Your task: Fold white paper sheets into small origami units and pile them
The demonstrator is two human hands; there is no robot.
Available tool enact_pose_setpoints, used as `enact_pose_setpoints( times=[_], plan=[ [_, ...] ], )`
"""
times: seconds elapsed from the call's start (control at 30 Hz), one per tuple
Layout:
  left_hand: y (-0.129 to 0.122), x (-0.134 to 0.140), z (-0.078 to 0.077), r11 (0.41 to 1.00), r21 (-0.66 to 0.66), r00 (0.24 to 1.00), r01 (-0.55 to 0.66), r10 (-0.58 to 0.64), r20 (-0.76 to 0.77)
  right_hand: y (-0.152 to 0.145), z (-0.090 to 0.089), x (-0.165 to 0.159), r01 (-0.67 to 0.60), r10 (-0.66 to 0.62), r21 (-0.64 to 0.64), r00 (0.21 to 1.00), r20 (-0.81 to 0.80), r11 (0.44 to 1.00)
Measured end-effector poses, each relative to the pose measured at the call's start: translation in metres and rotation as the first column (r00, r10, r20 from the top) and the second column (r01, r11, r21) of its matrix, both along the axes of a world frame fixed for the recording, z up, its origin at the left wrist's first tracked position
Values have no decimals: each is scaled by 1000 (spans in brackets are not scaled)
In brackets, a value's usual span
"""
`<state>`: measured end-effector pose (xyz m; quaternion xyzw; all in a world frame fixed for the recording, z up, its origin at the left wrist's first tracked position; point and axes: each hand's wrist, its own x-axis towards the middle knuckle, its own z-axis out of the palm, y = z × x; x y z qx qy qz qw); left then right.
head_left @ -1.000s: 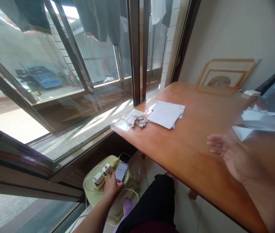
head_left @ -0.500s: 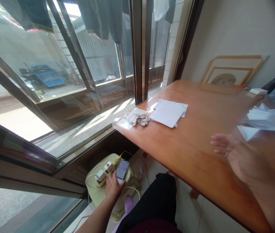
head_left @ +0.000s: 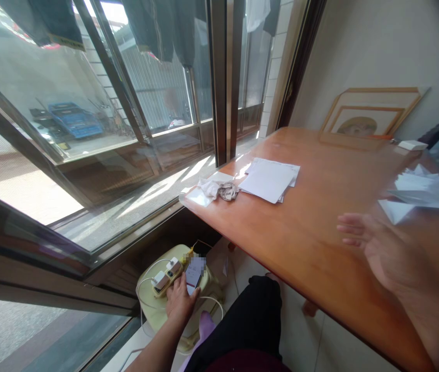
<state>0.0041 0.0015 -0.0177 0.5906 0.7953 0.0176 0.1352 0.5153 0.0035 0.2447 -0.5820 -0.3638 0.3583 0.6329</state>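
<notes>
Low at the left, my left hand (head_left: 181,300) is on a smartphone (head_left: 194,279), fingers along its near left edge and thumb at its lower end. The phone's screen is lit and partly blurred out. Beneath it is a pale yellow plastic stool (head_left: 155,306). A power strip (head_left: 168,279) with white chargers (head_left: 160,280) plugged in lies on the stool, just left of the phone. Over the right side of the wooden table (head_left: 320,181), my right hand (head_left: 384,253) is held with fingers stretched out and nothing in it. Near those fingertips sit folded white papers (head_left: 428,191).
A stack of white sheets (head_left: 271,180) and crumpled tissue (head_left: 208,189) lie at the table's window end. Picture frames (head_left: 374,111) lean against the wall. A glass window (head_left: 157,103) runs along the left. White cables (head_left: 141,297) trail round the stool.
</notes>
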Motion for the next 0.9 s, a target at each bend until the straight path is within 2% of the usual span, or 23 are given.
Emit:
enact_pose_setpoints(
  times=[0.57, 0.9],
  plan=[
    [2, 3, 0, 995, 21, 995, -101, 101, 20, -1, -1, -1, 3, -4, 15, 1000, 21, 1000],
    [0, 5, 3, 996, 29, 996, -90, 89, 21, 0, 1, -2, 4, -4, 25, 1000, 19, 1000]
  ],
)
